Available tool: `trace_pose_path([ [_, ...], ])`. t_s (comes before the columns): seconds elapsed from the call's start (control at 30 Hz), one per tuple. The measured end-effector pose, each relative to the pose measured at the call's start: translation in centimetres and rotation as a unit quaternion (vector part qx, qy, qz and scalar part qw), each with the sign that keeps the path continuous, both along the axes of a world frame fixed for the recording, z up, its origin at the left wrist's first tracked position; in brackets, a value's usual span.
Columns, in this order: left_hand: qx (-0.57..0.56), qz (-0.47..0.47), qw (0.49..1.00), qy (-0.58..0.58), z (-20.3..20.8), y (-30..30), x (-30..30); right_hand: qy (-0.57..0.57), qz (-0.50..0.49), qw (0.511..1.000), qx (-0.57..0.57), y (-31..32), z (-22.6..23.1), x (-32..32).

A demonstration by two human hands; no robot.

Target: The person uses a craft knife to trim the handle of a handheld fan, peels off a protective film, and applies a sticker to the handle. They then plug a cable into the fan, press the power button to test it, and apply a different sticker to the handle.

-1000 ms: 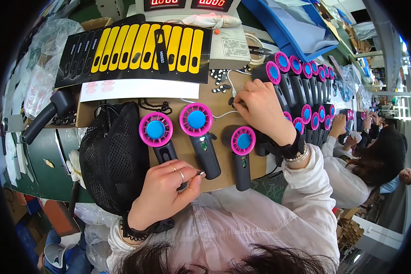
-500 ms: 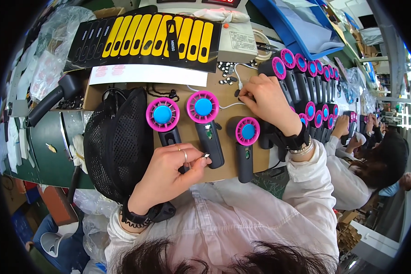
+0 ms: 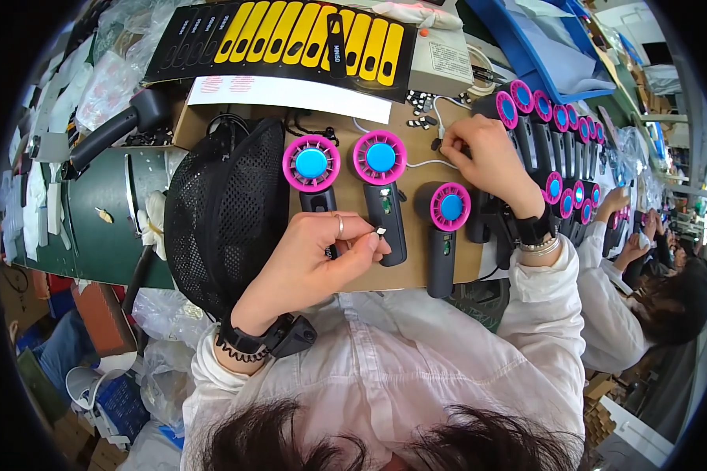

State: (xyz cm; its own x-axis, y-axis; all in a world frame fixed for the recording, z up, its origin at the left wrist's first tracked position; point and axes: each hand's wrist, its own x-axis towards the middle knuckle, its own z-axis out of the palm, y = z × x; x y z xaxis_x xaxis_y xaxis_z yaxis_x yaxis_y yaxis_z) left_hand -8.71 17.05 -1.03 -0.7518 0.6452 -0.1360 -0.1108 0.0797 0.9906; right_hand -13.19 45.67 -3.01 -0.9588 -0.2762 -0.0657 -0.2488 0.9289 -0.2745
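Note:
My left hand [image 3: 310, 263] is closed in a pinch on a small white-and-black piece [image 3: 380, 232], held over the handle of a dark handheld fan [image 3: 385, 235] with a pink rim and blue centre. A slot in that handle shows a green circuit board. My right hand [image 3: 487, 157] is curled with its fingertips together, beside a small dark piece [image 3: 437, 144] and a white cable [image 3: 432, 163]. Whatever its fingers hold, I cannot make out. Another fan [image 3: 312, 163] lies partly under my left hand. Between my hands a third fan [image 3: 441, 259] also shows green in its handle.
Rows of similar fans [image 3: 562, 157] stand at the right, below a blue tray [image 3: 558, 74]. A black mesh bag [image 3: 228, 220] sits left. Behind are a sheet of yellow stickers [image 3: 283, 39] and scattered small black-and-white pieces [image 3: 423, 122]. Co-workers sit at far right.
The whole view has shifted, so the bench appears further right and higher. My hands keep nearly the same places beside the fans, the left still pinching the small piece.

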Motion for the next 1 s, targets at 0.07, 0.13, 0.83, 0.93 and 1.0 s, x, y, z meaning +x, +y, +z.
trace_pose_path([
  [0.07, 0.032, 0.007, 0.999, -0.037, 0.0, 0.0, 0.2, 0.008, -0.026, 0.998, -0.053, 0.4, 0.9, 0.4],
  [0.13, 0.045, 0.012, 0.997, -0.055, 0.2, -0.2, 0.3, 0.022, -0.076, 0.984, -0.159, 0.1, 2.3, 0.8],
  [0.83, 0.121, 0.083, 0.989, -0.033, 2.4, 1.5, 1.7, -0.070, -0.162, 0.710, -0.682, -9.4, 5.1, 11.0],
  [0.93, 0.135, 0.102, 0.981, 0.098, 2.6, 2.7, 1.6, -0.092, -0.181, 0.707, -0.678, -9.0, 5.3, 10.9],
  [1.0, 0.117, 0.082, 0.983, 0.111, 2.9, 3.4, 1.5, -0.086, -0.185, 0.691, -0.694, -8.7, 5.2, 10.7],
])
